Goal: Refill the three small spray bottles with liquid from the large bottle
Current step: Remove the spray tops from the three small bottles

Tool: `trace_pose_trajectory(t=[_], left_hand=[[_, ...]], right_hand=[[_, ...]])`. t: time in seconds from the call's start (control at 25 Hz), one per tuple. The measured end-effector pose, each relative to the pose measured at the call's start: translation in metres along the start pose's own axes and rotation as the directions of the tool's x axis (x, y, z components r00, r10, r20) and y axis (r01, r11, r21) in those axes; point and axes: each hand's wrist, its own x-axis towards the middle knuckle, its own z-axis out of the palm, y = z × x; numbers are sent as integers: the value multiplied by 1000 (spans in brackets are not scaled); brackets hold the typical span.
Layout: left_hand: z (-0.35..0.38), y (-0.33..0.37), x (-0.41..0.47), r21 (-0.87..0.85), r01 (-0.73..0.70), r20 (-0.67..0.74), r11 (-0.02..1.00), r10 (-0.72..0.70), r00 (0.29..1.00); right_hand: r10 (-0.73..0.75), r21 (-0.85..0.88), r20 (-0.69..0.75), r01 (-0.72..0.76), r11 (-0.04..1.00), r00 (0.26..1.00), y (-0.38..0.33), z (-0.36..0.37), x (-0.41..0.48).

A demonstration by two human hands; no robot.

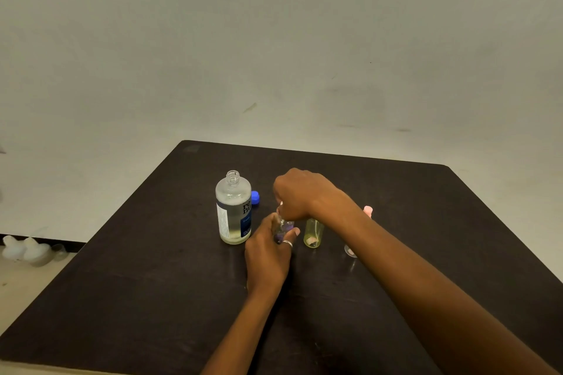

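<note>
The large clear bottle (233,210) stands upright and uncapped on the dark table (152,298), with its blue cap (255,197) just behind it. My left hand (268,256) grips a small purple spray bottle (285,227) around its body. Above it, my right hand (300,192) curls over that bottle's top, which is hidden. To the right stands a small yellow-green spray bottle (313,234), its top behind my right wrist. A third small clear bottle (350,250) with a pink top (368,211) shows partly behind my right forearm.
The table's far edge meets a pale wall. Left of the table, on the floor, sit two white plastic containers (26,250).
</note>
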Motion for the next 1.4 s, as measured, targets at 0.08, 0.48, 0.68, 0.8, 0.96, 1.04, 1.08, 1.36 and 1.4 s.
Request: trace_pose_trajectory(t=[0.08,0.48,0.68,0.8,0.96,1.04,1.08,1.36,1.4], left_hand=[[0,1,0,0,11,0,1000,-11,1000],[3,-4,2,18,14,-5,1000,-14,1000],[0,-2,1,9,15,-2,1000,-15,1000],[1,-1,1,0,20,-7,1000,-20,1000],[0,-2,2,-13,10,-4,1000,-11,1000],[0,-2,1,-18,1,0,1000,-1,1000],[0,-2,1,-18,0,3,1000,0,1000],[0,-4,3,-26,7,4,1000,-7,1000],[1,-4,3,-26,10,11,1000,-10,1000]], right_hand=[[6,26,-15,-6,1000,1000,3,-12,-2],[170,62,-209,-161,985,963,22,-81,-1],[269,73,-198,-260,963,943,22,-42,31],[309,106,-107,-298,949,945,21,-4,56],[347,151,11,-345,926,938,19,28,82],[353,152,63,-358,921,934,20,39,91],[355,146,85,-364,920,931,21,44,94],[356,155,141,-376,913,924,25,62,108],[355,160,139,-375,913,924,25,62,109]])
